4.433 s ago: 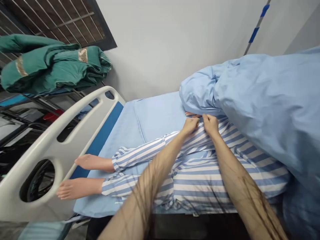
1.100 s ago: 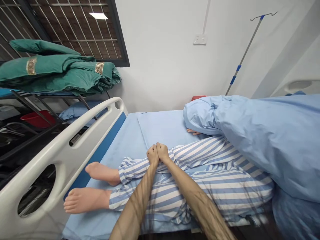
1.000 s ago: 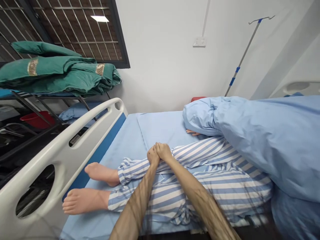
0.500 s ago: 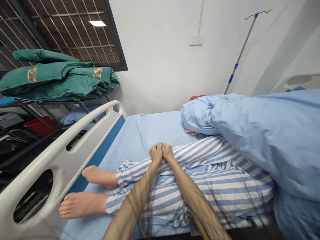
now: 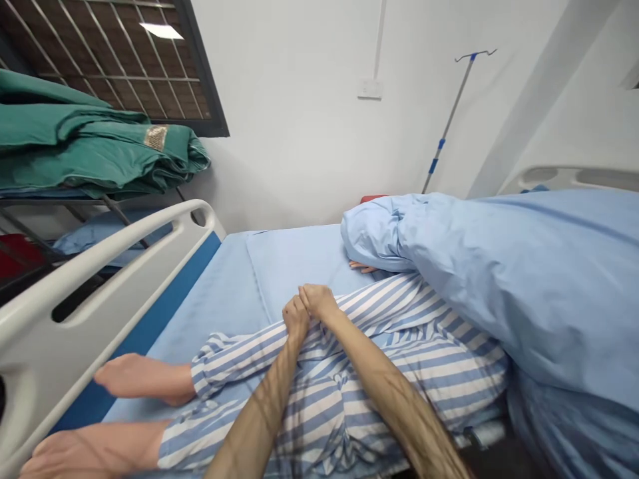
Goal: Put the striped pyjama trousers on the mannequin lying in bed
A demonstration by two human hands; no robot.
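Observation:
My left hand (image 5: 296, 314) and my right hand (image 5: 317, 301) are closed and pressed together on the far leg of a pair of blue-and-white striped pajama trousers (image 5: 446, 362). The right thumb side overlaps the left knuckles. Cloth gathers in folds just under both fists, and the fingertips are hidden. The trousers are on a mannequin lying on the bed, its bare feet at the left: the far foot (image 5: 142, 378) and the near foot (image 5: 94, 451). A light blue quilt (image 5: 499, 266) covers its upper body, with a few fingers (image 5: 362, 267) showing at the quilt's edge.
The light blue bed sheet (image 5: 294, 256) stretches behind the legs. At left rises the bed's white-and-blue end board (image 5: 150, 266). Folded green cloth (image 5: 100, 150) lies on a rack beyond it. An IV pole (image 5: 452, 123) stands by the wall, near a wall socket (image 5: 369, 89).
My view has shifted, so the bed and feet sit further left. My fists, side by side before, now overlap, the right one turned over the left. Folds in the near trouser leg have changed.

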